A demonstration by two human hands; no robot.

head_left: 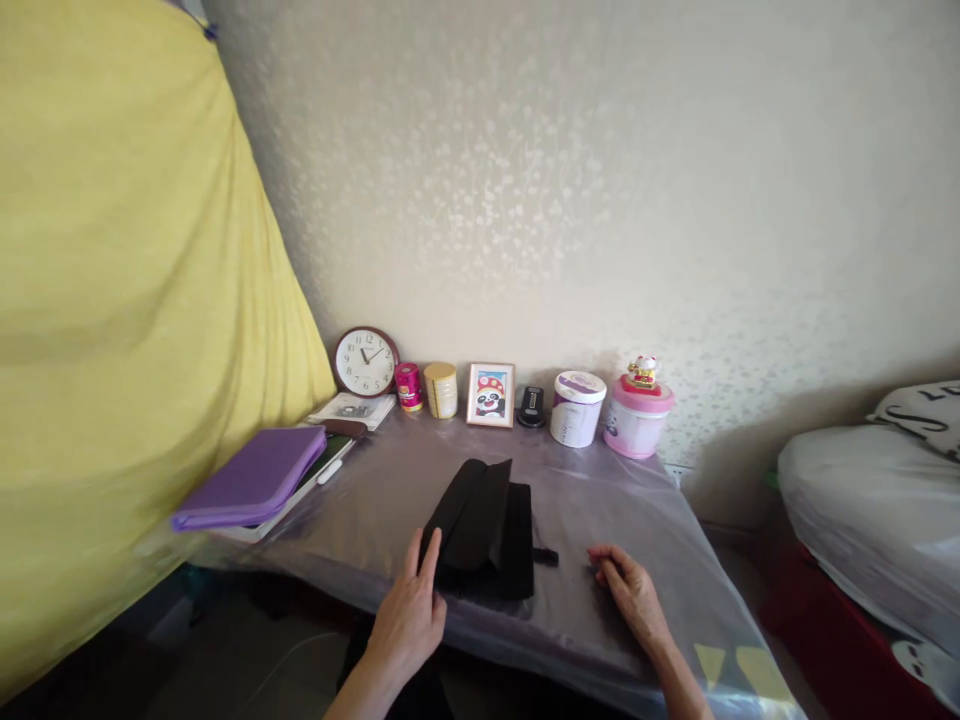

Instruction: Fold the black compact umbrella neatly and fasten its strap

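Observation:
A black folded fabric case point(480, 530) lies near the table's front edge, its upper flap raised and its left side rounded. A short black strap point(546, 556) sticks out from its right side. My left hand point(409, 615) is at the case's lower left edge, fingers stretched out and apart, the fingertips against the black material. To the right of the strap, my right hand point(628, 590) hovers over or rests on the table with its fingers curled in. Nothing shows in that hand, and it is apart from the case.
Along the wall stand a clock point(366, 362), a pink can point(408, 387), a yellow-lidded jar point(441, 390), a panda picture frame point(490, 395), a black device point(532, 407) and two tubs point(577, 410). A purple zip case point(255, 477) lies left, beside a yellow curtain point(135, 300).

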